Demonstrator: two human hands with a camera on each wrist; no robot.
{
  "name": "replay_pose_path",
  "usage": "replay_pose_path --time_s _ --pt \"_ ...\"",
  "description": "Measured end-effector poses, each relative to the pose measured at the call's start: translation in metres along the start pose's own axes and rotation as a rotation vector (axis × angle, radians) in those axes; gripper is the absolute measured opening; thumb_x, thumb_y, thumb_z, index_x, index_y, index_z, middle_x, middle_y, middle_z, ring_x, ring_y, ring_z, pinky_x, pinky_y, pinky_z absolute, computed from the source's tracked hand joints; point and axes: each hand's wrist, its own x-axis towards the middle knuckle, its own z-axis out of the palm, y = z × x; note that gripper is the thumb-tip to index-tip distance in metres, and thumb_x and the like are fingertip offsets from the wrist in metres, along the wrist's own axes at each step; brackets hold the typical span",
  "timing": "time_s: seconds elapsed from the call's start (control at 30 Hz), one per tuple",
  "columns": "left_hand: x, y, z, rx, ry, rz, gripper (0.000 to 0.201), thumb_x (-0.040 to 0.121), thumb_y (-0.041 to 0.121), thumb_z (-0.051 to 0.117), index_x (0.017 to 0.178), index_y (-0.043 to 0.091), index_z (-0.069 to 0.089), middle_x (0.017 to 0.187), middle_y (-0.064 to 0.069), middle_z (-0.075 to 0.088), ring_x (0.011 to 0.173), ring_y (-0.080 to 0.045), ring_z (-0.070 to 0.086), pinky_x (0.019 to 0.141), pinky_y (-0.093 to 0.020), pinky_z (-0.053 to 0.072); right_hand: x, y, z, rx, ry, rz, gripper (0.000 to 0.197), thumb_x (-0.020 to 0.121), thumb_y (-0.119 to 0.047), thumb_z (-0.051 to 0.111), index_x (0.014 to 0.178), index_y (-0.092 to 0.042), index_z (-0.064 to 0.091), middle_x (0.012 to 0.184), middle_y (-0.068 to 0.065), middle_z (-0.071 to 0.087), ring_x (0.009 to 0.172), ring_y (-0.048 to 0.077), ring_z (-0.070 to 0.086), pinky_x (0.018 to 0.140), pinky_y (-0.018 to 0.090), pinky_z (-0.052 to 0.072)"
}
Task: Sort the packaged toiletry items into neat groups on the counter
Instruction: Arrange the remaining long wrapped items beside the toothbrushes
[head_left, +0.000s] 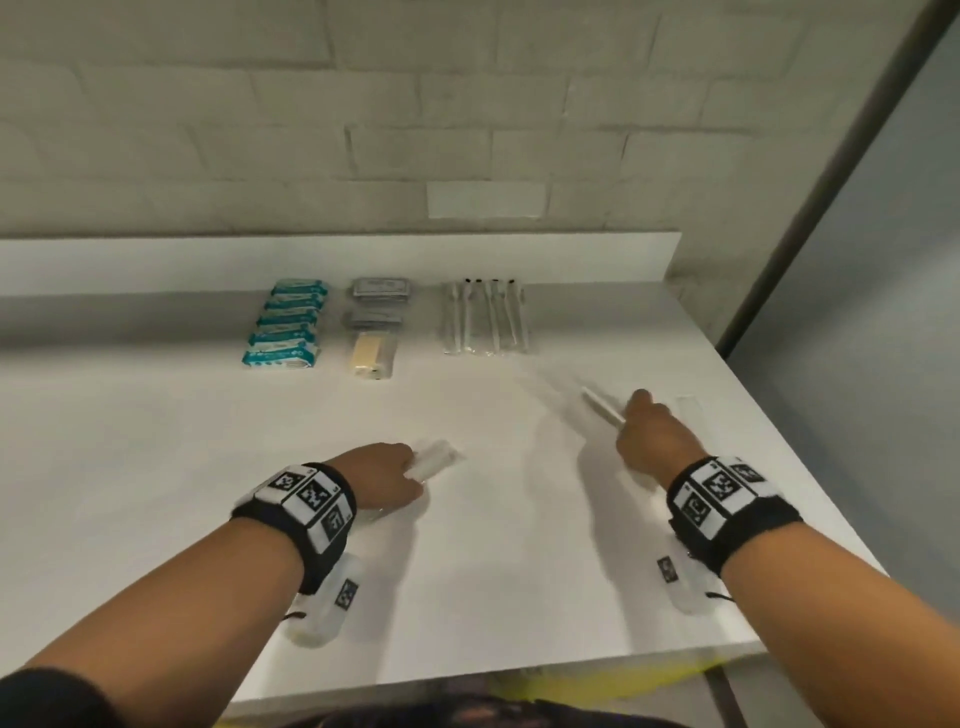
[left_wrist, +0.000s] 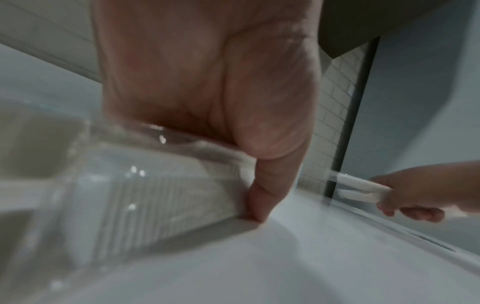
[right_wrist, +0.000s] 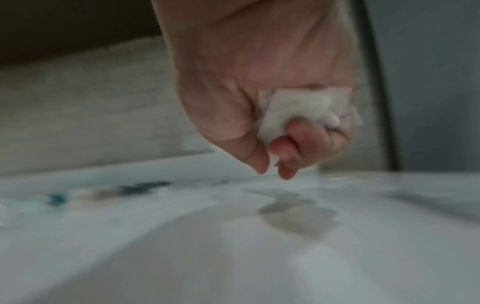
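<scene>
Both hands grip wrapped items: the left hand (head_left: 387, 475) holds a clear packet (head_left: 434, 460), seemingly a comb, on the counter (head_left: 493, 571) mid-front. Curled fingers of the right hand (head_left: 654, 436) close round a white stick-like packet (head_left: 602, 408) near the right edge. Sorted rows (head_left: 291, 325) line the back edge.

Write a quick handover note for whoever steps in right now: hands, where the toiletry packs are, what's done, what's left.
Left hand: holds a clear-wrapped comb low on the counter, front centre.
Right hand: grips white wrapped stick-like items, lifted, front right; exact type unclear.
Done: along the back, a teal packet row, grey packets with a yellow packet in front, and a wrapped toothbrush group.
Left: place both held items into groups; one flat clear packet lies beyond the right hand.
</scene>
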Motion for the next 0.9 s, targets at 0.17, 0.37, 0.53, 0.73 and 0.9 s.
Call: replay_pose_path --time_s 0.17,0.37,0.53,0.73,0.9 --pt "0.0 0.002 -0.01 0.004 -0.1 -0.016 0.026 0.083 0.026 0.053 0.108 0.018 0.048 0.106 -0.002 0.054 0.095 -0.02 0.052 0.078 -0.029 0.04 0.034 0.071 -0.02 -0.202 -0.053 0.369 0.064 0.089 -0.048 0.055 0.133 -0.002 0.046 0.133 0.016 0.047 0.124 0.037 0.047 0.095 0.04 0.043" --pt "-0.002 0.012 -0.004 0.121 -0.073 -0.019 0.044 0.087 0.024 0.046 0.13 0.013 0.044 0.128 -0.007 0.053 0.112 -0.023 0.053 0.089 -0.031 0.042 0.002 0.02 -0.025 -0.362 -0.259 0.105 0.048 0.101 -0.037 0.04 0.129 -0.001 0.054 0.132 0.012 0.055 0.123 0.026 0.053 0.101 0.029 0.042" --pt "0.001 0.041 -0.009 0.358 -0.12 0.067 0.043 0.092 0.024 0.045 0.133 0.009 0.045 0.133 -0.01 0.053 0.118 -0.026 0.053 0.092 -0.032 0.042 0.009 -0.015 0.001 -0.199 -0.267 -0.057 0.039 0.093 -0.02 0.051 0.127 -0.001 0.055 0.13 0.016 0.056 0.117 0.029 0.055 0.094 0.029 0.044" --pt "0.04 0.094 -0.046 0.067 0.218 0.185 0.013 0.088 0.021 0.058 0.094 0.012 0.051 0.095 -0.003 0.055 0.083 -0.02 0.049 0.07 -0.028 0.036 0.044 -0.015 -0.027 -0.04 -0.245 -0.096 0.037 0.08 -0.024 0.072 0.109 0.0 0.066 0.099 0.011 0.068 0.085 0.023 0.058 0.072 0.026 0.044" --pt "0.083 0.152 -0.068 -0.671 0.31 0.207 0.015 0.081 0.017 0.073 0.083 0.021 0.058 0.083 -0.001 0.064 0.079 -0.021 0.06 0.069 -0.03 0.048 0.08 0.024 -0.066 0.071 -0.181 -0.19 0.048 0.088 -0.042 0.061 0.121 -0.007 0.062 0.125 0.009 0.061 0.114 0.026 0.057 0.092 0.031 0.045"
